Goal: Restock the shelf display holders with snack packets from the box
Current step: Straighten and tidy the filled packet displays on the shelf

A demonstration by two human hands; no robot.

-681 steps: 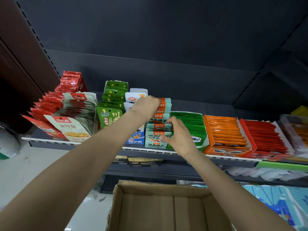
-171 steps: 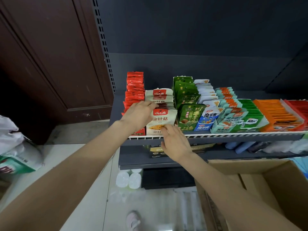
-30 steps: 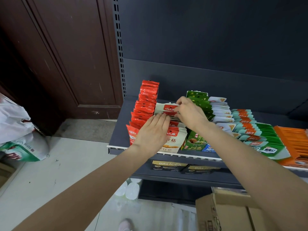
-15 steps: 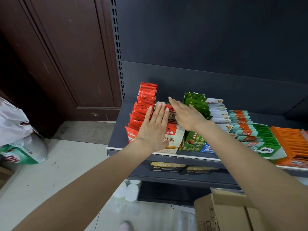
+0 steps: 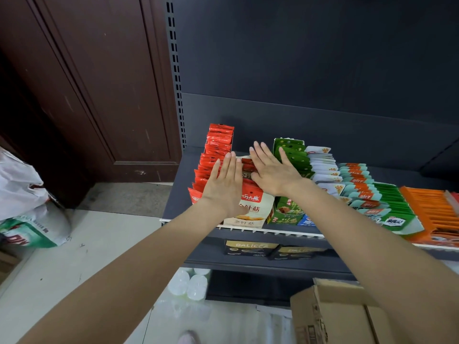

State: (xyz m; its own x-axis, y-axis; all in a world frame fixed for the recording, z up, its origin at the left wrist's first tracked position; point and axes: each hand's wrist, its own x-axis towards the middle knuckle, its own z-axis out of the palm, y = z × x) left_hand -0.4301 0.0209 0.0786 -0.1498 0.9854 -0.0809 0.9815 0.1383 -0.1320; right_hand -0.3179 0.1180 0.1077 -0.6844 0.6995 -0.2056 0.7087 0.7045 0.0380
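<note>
Glossy packets [image 5: 250, 204], matt metal shelf [image 5: 173, 194], cardboard box [image 5: 330, 316].

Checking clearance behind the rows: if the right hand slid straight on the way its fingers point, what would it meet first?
Nothing close. The right hand points up and back over the white packets; beyond them, probably bare shelf, then the dark back panel. Depth is unclear.

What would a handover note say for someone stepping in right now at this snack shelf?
Left hand: open, flat on the cream packets.
Right hand: open, pressing the same row further back.
Neither holds a packet.
Red packets stand left of that row, green holder right.
Cardboard box sits low right; contents not visible.
Done: cream row looks full.
Left: check the box, fill remaining holders.
</note>
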